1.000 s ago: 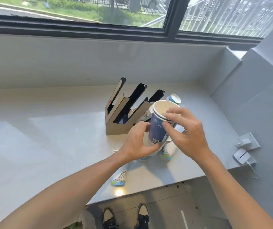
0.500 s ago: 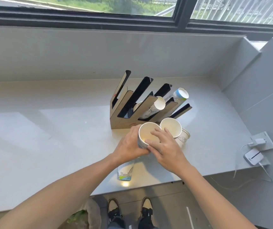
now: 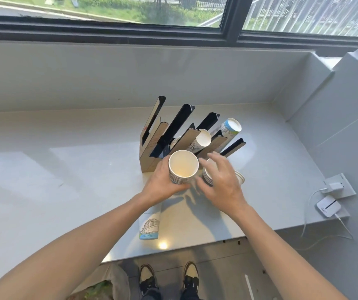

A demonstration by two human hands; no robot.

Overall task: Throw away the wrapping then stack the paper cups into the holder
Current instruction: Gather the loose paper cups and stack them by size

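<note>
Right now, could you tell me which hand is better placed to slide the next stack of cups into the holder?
Left, probably. The left hand already grips a cup stack just in front of the holder, while the right hand is open over the other cups.

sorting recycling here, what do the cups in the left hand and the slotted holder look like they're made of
Cup stack: paper by the look, with a matte cream inside, thin rolled rims layered at the top and a printed outside.
Holder: seemingly flat board, tan matte faces like cardboard or thin wood, with glossy black channel liners that could be plastic; the picture can't settle which.
</note>
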